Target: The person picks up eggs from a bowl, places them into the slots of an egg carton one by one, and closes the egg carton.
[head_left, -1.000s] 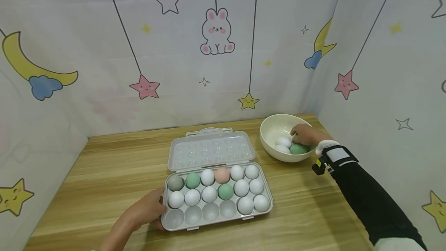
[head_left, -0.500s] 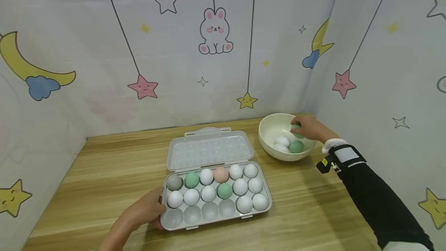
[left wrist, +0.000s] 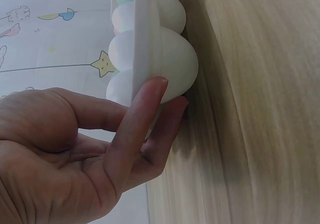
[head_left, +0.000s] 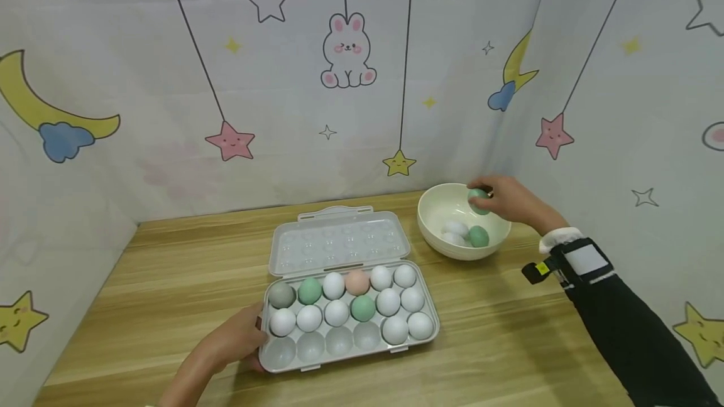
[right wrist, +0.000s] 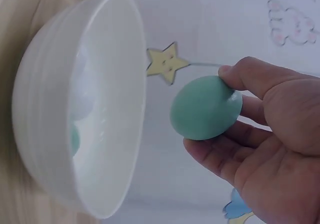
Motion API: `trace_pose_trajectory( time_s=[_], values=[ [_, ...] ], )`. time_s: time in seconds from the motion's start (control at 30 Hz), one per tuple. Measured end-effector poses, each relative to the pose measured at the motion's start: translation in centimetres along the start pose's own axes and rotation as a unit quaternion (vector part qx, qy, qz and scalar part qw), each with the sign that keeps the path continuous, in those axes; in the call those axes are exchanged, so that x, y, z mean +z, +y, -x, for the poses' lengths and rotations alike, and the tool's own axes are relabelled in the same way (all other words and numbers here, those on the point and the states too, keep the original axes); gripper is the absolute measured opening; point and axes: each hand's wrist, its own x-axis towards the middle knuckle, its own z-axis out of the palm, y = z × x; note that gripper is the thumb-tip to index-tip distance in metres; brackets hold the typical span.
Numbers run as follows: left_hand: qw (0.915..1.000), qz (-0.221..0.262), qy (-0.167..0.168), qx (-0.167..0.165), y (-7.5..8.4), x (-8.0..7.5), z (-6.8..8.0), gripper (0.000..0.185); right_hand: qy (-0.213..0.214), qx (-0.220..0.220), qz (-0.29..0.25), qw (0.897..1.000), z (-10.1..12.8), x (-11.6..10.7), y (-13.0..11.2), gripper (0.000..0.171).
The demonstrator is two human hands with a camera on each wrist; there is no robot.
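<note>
My right hand (head_left: 511,200) holds a green egg (head_left: 479,201) in its fingertips above the cream bowl (head_left: 438,209). The right wrist view shows that egg (right wrist: 206,108) pinched between thumb and fingers, apart from the bowl's rim. Inside the bowl lie white eggs (head_left: 455,229) and another green egg (head_left: 478,236). At the table's middle is an opened egg carton (head_left: 339,341). Most of its cups hold white eggs, with a few green, pink and grey ones among them. My left hand (head_left: 240,335) grips the carton's left end, its fingers (left wrist: 135,129) around the edge.
The carton's clear lid (head_left: 339,244) lies folded back toward the rear wall. The wooden table (head_left: 170,281) meets a printed cloth backdrop (head_left: 283,80) at the rear and both sides. The bowl stands near the back right corner.
My right hand has lifted the green egg up out of the bowl's eggs and shifted slightly right. The left hand stays on the carton. The head view has drifted slightly.
</note>
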Motion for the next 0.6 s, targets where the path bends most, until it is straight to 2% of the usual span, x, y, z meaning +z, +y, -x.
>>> trace_pose_trajectory(
  time_s=[0.2,0.37,0.47,0.6],
  values=[
    [1.0000,-0.001,-0.003,0.007,0.0,-0.1,0.0,0.037,0.037,-0.063,-0.041,0.997,1.4,-1.0,-3.2,0.031],
    [1.0000,-0.001,-0.004,0.009,0.0,-0.1,0.0,0.037,0.060,-0.096,-0.080,0.990,2.5,-1.4,-6.0,0.026],
    [1.0000,-0.003,-0.003,0.003,0.1,-0.1,0.1,0.036,0.072,-0.128,-0.109,0.983,3.0,-1.4,-7.5,0.025],
    [1.0000,-0.006,0.000,-0.002,0.3,0.0,0.2,0.036,0.084,-0.195,-0.141,0.967,3.6,-1.0,-9.2,0.032]
  ],
)
